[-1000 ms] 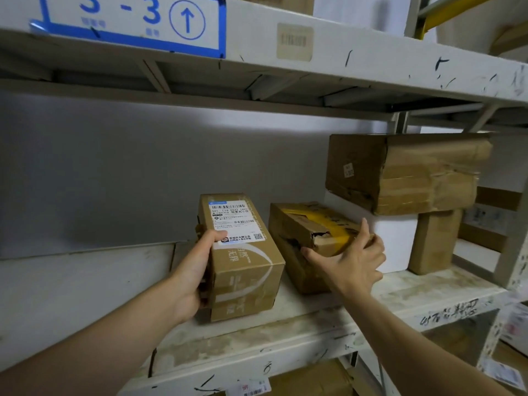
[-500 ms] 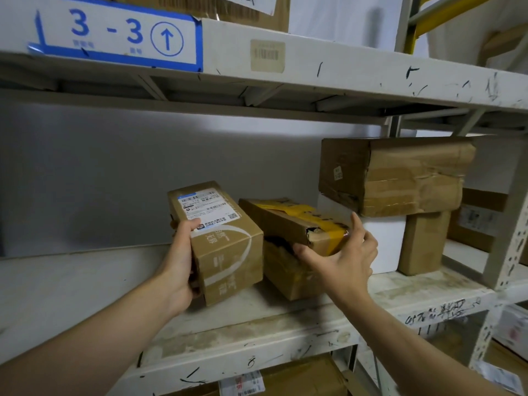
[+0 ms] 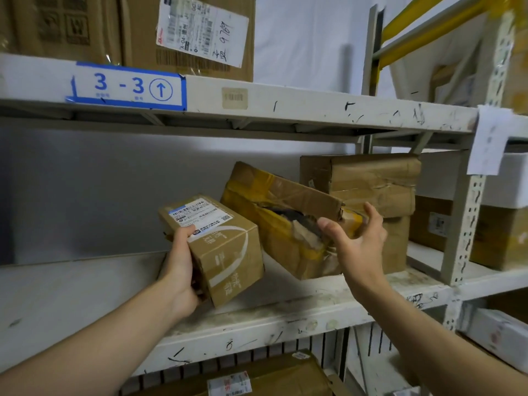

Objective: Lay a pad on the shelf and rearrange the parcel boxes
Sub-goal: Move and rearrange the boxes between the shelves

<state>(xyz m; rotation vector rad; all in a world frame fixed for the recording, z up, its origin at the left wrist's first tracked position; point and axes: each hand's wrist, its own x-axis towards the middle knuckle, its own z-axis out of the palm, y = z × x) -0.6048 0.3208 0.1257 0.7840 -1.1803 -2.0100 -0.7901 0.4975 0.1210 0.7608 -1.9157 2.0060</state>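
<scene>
A: Cardboard in both hands now. 1 second ago the 2 boxes sat on the shelf; now both are clear of it, tilted in the air.

B: Which hand has which?

A: Nearest, the left hand grips the label box, thumb curled over its top edge by the white sticker, fingers hidden beneath. Just right of it, the right hand cradles the torn box from its near end, thumb on the front, fingers curled round the far side.

B: Are the 2 boxes touching?

A: I cannot tell; they sit just beside each other.

B: And behind?

A: A taped box is stacked on another parcel at the back right. Above, the next shelf carries a blue sign reading 3-3 and a big carton.

B: Any pad?

A: None that I can make out. My guess is that lifting these boxes off bares the dusty board so a pad can go down; the stack at the back would probably have to come off too.
</scene>
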